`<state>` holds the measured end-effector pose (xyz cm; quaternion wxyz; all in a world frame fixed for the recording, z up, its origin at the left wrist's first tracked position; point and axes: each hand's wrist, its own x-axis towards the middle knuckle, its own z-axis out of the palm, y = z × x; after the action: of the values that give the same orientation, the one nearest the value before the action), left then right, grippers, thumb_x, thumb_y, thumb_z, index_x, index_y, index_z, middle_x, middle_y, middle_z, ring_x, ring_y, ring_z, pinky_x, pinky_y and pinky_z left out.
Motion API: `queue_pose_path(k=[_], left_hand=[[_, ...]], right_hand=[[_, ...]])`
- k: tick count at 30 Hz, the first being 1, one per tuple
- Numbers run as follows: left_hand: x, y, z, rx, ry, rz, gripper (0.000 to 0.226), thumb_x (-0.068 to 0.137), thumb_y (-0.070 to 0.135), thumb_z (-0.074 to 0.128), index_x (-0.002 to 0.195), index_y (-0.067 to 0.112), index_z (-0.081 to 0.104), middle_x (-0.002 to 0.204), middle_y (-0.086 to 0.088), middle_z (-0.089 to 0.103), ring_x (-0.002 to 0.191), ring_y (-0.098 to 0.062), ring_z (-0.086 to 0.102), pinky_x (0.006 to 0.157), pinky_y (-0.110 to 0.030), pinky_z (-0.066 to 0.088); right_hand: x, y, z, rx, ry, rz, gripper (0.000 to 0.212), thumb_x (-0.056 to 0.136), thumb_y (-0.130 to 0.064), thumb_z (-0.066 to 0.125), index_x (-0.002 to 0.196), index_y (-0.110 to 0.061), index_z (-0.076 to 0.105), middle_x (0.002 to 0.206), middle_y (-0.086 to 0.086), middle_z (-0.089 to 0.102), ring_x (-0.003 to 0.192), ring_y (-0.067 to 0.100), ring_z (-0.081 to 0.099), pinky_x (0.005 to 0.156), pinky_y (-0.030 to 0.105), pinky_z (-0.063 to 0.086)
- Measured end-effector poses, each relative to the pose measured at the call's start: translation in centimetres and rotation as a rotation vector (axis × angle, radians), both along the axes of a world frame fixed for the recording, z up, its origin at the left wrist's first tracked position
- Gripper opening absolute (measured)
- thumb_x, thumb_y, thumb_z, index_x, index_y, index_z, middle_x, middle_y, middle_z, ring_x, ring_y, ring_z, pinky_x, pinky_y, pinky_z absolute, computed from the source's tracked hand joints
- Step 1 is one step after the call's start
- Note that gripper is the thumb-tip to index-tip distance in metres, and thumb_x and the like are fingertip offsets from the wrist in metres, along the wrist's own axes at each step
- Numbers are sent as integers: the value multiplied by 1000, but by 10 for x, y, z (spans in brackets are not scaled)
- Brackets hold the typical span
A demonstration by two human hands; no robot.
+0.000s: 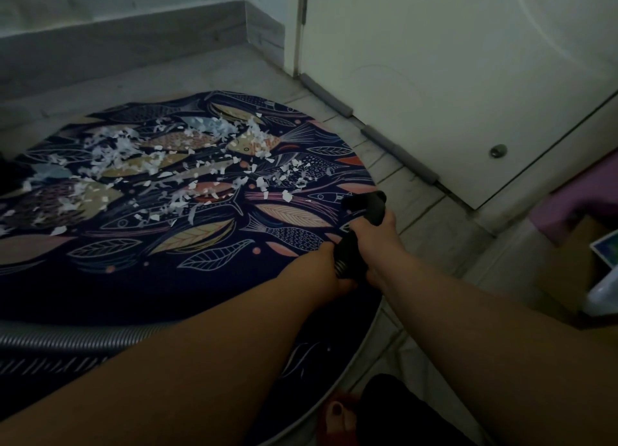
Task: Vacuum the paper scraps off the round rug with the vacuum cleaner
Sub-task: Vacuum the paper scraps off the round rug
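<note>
A round dark rug (207,278) with a fish and leaf pattern lies on the tiled floor. Several white paper scraps (160,164) are strewn over its far and left half. The black vacuum handle (364,211) points over the rug's right edge. My right hand (381,235) grips the upper part of the handle. My left hand (334,268) grips its lower end, where the ribbed hose joins. The grey ribbed hose (67,338) runs off to the left under my left forearm. The nozzle's opening is hidden.
A white door (434,77) with grey foam strips along its bottom stands right of the rug. A grey skirting board (117,41) runs along the back wall. A cardboard box (568,261) and purple item sit at far right. My foot (337,415) shows at the bottom.
</note>
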<state>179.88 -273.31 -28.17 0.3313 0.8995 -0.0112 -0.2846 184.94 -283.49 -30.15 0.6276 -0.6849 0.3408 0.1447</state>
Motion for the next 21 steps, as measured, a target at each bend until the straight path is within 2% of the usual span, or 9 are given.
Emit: queue_pose_path(k=[3, 5, 10, 14, 17, 21], left_hand=[[-1, 9, 1, 22, 2, 18, 57, 87, 39, 63, 130, 12, 37, 121, -9, 57, 106, -25, 57, 74, -27, 38], [-2, 15, 1, 36, -1, 27, 57, 87, 39, 63, 130, 14, 37, 121, -9, 57, 105, -24, 57, 74, -28, 39], [-5, 35, 4, 92, 32, 64, 60, 87, 40, 62, 133, 13, 34, 130, -12, 51, 115, -28, 54, 81, -31, 42], [-9, 54, 7, 134, 55, 110, 61, 86, 41, 63, 131, 13, 34, 127, -12, 53, 112, -27, 55, 80, -32, 43], [-13, 68, 7, 167, 75, 148, 64, 84, 44, 64, 133, 14, 34, 134, -14, 48, 114, -28, 54, 87, -35, 45], [-16, 81, 6, 175, 58, 177, 60, 85, 43, 64, 129, 15, 35, 121, -10, 57, 106, -26, 57, 81, -33, 45]], right_hand=[[-5, 10, 22, -20, -4, 69, 85, 92, -23, 58, 155, -45, 6, 138, 14, 47, 103, 37, 59, 88, 52, 55], [-3, 13, 20, -32, -11, 98, 83, 95, -22, 56, 157, -40, 4, 139, 14, 45, 101, 35, 57, 82, 46, 53], [0, 34, 18, -26, 6, 174, 83, 95, -22, 56, 157, -43, 5, 138, 16, 47, 102, 36, 57, 75, 43, 51], [0, 60, 21, -22, 57, 222, 86, 90, -30, 60, 152, -54, 5, 139, 16, 45, 103, 40, 57, 87, 54, 55], [0, 73, 23, 14, 55, 283, 83, 96, -25, 56, 155, -47, 1, 145, 14, 43, 108, 38, 56, 89, 50, 53], [0, 85, 21, 38, 36, 318, 81, 99, -22, 55, 157, -43, 2, 144, 13, 45, 103, 35, 56, 87, 48, 51]])
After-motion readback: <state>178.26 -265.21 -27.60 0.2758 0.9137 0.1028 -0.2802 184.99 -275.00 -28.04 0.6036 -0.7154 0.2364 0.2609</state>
